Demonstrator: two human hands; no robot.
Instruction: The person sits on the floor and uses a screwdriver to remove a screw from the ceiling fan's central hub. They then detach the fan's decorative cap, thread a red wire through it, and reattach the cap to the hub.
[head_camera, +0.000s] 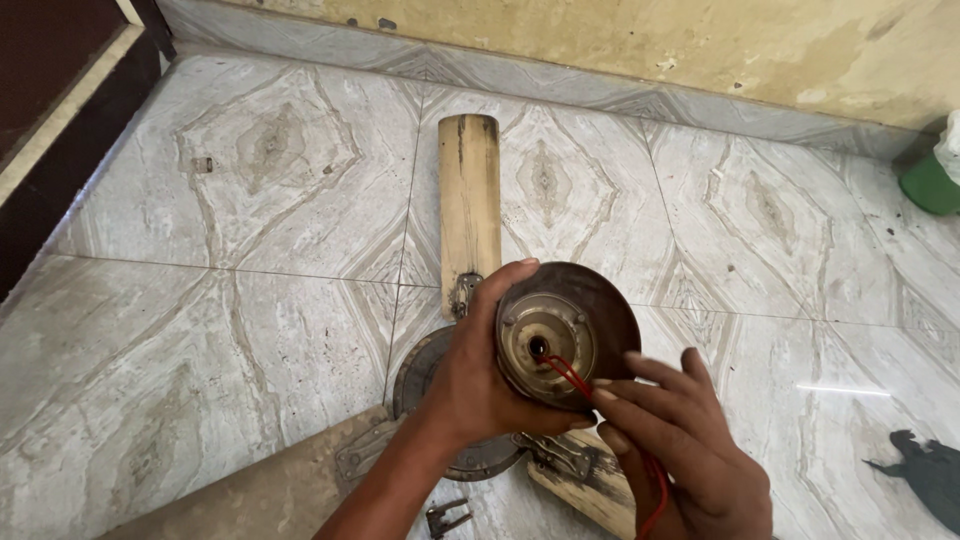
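Over tiled floor (250, 330): left hand (475, 385) clasps rusty brown motor cover (590, 300); right hand (690, 450) pinches red wire (572, 377).

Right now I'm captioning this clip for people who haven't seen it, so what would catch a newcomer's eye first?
The round brown motor cover, tilted up at centre frame, stands out first: the left hand grips its edge while the right hand pinches the red wires coming from its middle hole. Beneath it on the marble-patterned tile floor lies the fan body with its worn cream blade pointing toward the wall.
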